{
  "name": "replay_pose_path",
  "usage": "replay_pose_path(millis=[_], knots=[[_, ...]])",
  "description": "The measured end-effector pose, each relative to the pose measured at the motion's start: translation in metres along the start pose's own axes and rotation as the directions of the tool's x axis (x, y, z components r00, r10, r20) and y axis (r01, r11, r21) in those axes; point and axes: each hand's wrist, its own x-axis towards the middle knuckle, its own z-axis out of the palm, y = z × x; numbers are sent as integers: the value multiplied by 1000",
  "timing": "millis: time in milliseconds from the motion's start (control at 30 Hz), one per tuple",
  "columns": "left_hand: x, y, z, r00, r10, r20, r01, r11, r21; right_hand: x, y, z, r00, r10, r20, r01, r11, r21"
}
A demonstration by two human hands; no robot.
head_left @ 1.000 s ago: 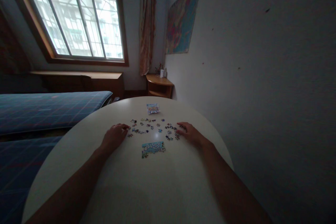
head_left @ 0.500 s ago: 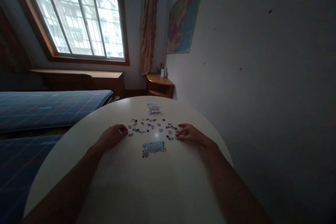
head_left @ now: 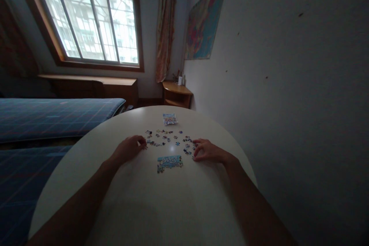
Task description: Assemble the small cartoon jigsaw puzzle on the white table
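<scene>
A partly joined jigsaw puzzle (head_left: 170, 162), blue with pale lettering along its top, lies flat on the round white table (head_left: 170, 203). Beyond it, loose puzzle pieces (head_left: 164, 137) are scattered between my hands. My left hand (head_left: 130, 149) rests at the left edge of the scatter, fingers curled and tips pinched on a puzzle piece (head_left: 146, 147) that is mostly hidden. Over on the right, my right hand (head_left: 210, 150) hovers low with thumb and fingers apart, beside a cluster of pieces (head_left: 188, 146). Its thumb tip is close to one small piece; contact is unclear.
A small printed picture packet (head_left: 170, 119) lies at the far side of the table. A bed with a blue plaid cover (head_left: 60, 119) stands to the left, a wall (head_left: 288, 123) to the right. A wooden corner shelf (head_left: 177, 88) stands behind the table.
My left hand has shifted slightly right, over the leftmost pieces. My right hand's thumb has moved down toward the near side and its fingers are more spread. The view has shifted a little.
</scene>
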Motion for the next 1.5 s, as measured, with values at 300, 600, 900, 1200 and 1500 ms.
replay_pose_path(millis=[300, 600, 900, 1200, 1500], knots=[[-21, 55, 9, 855, 483, 190, -438, 867, -238, -5, -24, -3, 1000, -12, 25, 13, 998, -64], [-23, 55, 15, 823, 517, 235, -458, 849, -262, -4, -24, 2, 997, 30, 71, -35, 997, 64], [-24, 59, 15, 821, 522, 230, -488, 852, -190, -7, -9, -4, 996, 40, 85, -51, 988, 143], [-21, 52, 19, 829, 531, 174, -518, 847, -116, -2, 40, -9, 931, 151, -331, -153, 988, 20], [-23, 53, 17, 842, 509, 180, -501, 860, -91, 0, 52, -4, 854, 241, -462, -259, 966, 26]])
